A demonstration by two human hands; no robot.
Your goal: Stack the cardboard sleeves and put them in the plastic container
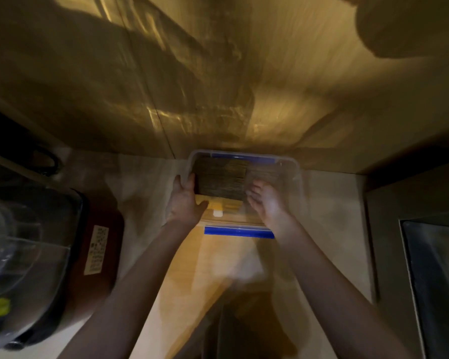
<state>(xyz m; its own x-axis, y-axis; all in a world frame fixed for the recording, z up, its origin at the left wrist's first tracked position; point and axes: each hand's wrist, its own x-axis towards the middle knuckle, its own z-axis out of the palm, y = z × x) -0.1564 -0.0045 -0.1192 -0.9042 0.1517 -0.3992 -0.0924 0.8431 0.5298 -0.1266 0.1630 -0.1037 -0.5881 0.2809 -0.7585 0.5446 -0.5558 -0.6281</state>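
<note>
A clear plastic container with blue clips stands on the counter against the back wall. Inside it lies a brown stack of cardboard sleeves, seen edge-on as ribbed layers. My left hand presses against the stack's left end at the container's left wall, thumb stretched over a yellow item at the near side. My right hand rests with curled fingers on the stack's right end, inside the container. The picture is blurred and dim.
A dark appliance with a glass lid and a white label sits at the left. A glossy dark panel stands at the right. The pale counter runs to the wooden wall behind.
</note>
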